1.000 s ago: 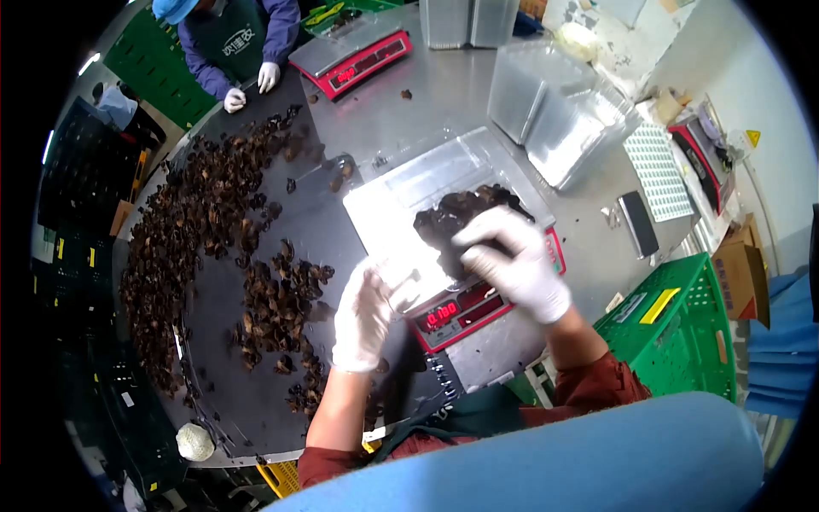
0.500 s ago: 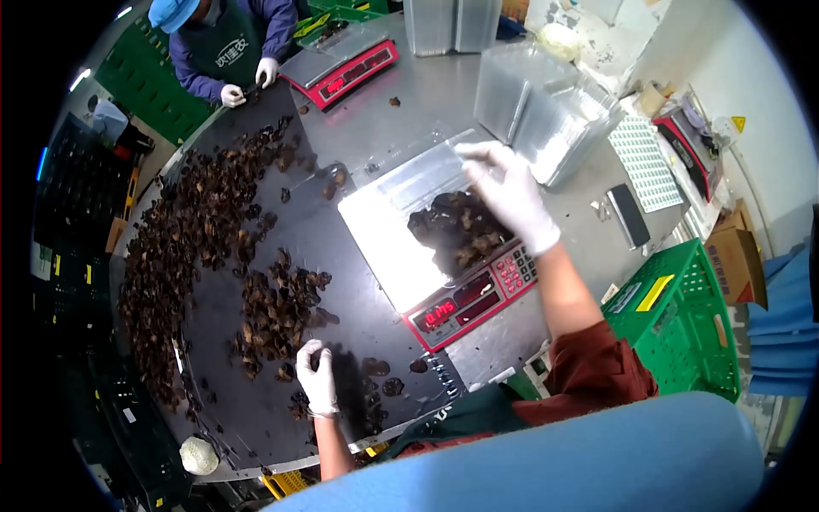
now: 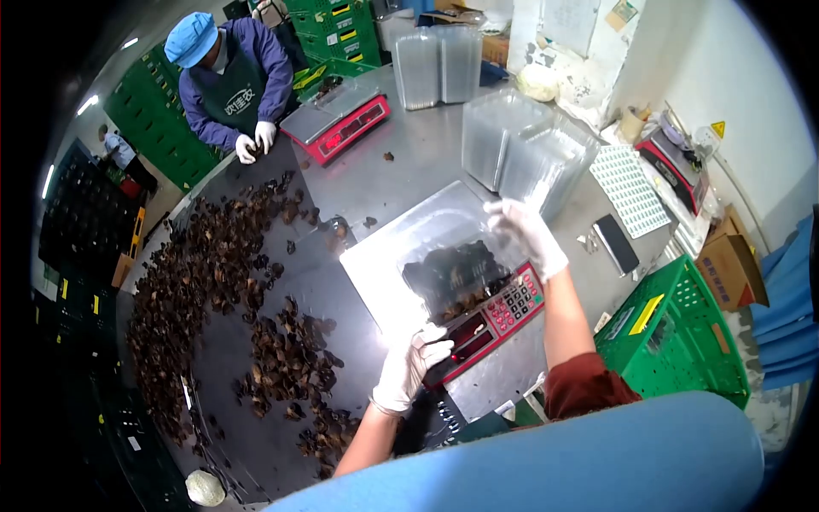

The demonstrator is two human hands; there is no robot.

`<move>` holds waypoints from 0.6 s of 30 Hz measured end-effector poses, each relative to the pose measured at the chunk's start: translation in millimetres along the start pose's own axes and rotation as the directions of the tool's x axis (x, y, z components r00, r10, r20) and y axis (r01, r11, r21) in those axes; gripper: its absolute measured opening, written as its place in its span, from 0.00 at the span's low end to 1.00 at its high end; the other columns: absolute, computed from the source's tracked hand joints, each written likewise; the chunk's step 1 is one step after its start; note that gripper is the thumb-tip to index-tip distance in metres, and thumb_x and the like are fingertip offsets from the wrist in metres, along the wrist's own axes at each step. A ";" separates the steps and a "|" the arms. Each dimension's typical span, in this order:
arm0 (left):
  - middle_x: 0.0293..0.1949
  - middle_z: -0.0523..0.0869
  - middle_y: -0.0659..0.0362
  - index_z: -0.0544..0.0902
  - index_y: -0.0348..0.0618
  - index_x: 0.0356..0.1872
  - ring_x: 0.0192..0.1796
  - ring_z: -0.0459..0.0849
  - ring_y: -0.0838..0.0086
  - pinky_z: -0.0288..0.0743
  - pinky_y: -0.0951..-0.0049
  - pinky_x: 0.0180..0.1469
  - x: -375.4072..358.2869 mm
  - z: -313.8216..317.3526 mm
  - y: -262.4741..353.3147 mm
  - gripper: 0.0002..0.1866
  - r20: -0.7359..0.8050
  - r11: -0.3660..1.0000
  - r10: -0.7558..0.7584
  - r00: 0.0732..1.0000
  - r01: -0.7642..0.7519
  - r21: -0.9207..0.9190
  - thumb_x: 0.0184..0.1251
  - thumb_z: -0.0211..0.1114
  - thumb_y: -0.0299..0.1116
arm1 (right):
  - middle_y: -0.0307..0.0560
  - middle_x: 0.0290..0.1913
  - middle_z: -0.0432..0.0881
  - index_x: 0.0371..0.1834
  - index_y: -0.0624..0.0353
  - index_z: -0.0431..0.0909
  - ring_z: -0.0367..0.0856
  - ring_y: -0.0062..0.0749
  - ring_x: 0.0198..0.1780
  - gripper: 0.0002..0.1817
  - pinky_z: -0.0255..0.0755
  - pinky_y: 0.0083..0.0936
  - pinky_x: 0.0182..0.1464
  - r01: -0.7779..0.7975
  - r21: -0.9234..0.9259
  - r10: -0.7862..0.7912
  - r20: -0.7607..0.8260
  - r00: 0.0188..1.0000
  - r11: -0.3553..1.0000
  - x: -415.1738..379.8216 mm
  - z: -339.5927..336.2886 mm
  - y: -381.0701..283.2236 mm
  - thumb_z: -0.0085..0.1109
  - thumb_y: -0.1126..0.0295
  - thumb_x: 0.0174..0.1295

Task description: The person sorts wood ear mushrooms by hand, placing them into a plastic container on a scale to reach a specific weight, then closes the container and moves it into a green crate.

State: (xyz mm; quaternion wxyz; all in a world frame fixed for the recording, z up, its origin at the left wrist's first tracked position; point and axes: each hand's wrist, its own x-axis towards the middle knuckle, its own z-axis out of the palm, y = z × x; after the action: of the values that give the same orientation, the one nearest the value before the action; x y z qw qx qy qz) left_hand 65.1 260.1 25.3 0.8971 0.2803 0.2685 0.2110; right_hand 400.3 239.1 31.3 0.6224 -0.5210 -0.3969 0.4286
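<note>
left hand: gloved, low at the near left corner of the red scale (image 3: 522, 300); the left hand (image 3: 406, 371) has thumb and fingers close together by the display; cannot tell whether they pinch anything
right hand: the right hand (image 3: 531, 235) is gloved, fingers bent, at the far right side of the clear box (image 3: 448, 229); its grip cannot be told; the two hands are well apart
box: on the scale's pan, between the hands, dark frilly pieces (image 3: 456, 277) inside; whether a lid covers them is unclear
heaps: loose brown-black pieces (image 3: 192, 286) spread along the left of the table (image 3: 431, 158); a smaller pile (image 3: 290, 363) nearer the left hand
behind: clear box stacks (image 3: 522, 154); a second scale (image 3: 337, 128) beside a co-worker (image 3: 235, 94) in a blue cap, gloved hands close together at the table edge
right side: black phone (image 3: 616, 243) beside a dotted sheet (image 3: 630, 189); green crate (image 3: 715, 371) below
</note>
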 end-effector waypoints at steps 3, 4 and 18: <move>0.46 0.82 0.48 0.71 0.35 0.54 0.46 0.86 0.59 0.82 0.62 0.50 12.8 -8.1 -2.1 0.23 -0.034 0.998 0.054 0.998 -0.055 -0.039 0.77 0.50 0.48 | 0.40 0.48 0.83 0.52 0.59 0.80 0.78 0.22 0.47 0.15 0.72 0.23 0.48 0.040 -0.114 -0.049 -0.072 0.996 0.993 -51.5 24.0 -16.8 0.61 0.67 0.64; 0.45 0.83 0.48 0.71 0.36 0.54 0.44 0.86 0.59 0.83 0.63 0.49 15.6 -11.4 -2.7 0.21 -0.033 0.998 0.059 0.998 -0.058 0.018 0.77 0.50 0.47 | 0.39 0.46 0.81 0.53 0.62 0.79 0.77 0.20 0.42 0.18 0.73 0.22 0.47 0.081 -0.153 -0.098 -0.105 0.990 0.985 -60.7 28.9 -9.7 0.66 0.74 0.59; 0.34 0.78 0.62 0.73 0.38 0.45 0.35 0.80 0.79 0.80 0.77 0.41 -20.3 -25.6 1.2 0.10 -0.089 0.847 0.315 0.945 -0.238 0.475 0.65 0.58 0.18 | 0.38 0.40 0.79 0.51 0.64 0.71 0.80 0.20 0.41 0.18 0.76 0.19 0.46 -0.305 0.290 0.329 -0.036 0.944 0.907 -150.9 61.5 18.6 0.58 0.86 0.56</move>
State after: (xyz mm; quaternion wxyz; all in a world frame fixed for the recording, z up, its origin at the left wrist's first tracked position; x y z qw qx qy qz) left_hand 34.0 260.2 15.5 0.7405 0.5014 0.3399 0.2911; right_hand 292.2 116.8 14.5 0.6281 -0.5026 -0.2156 0.5536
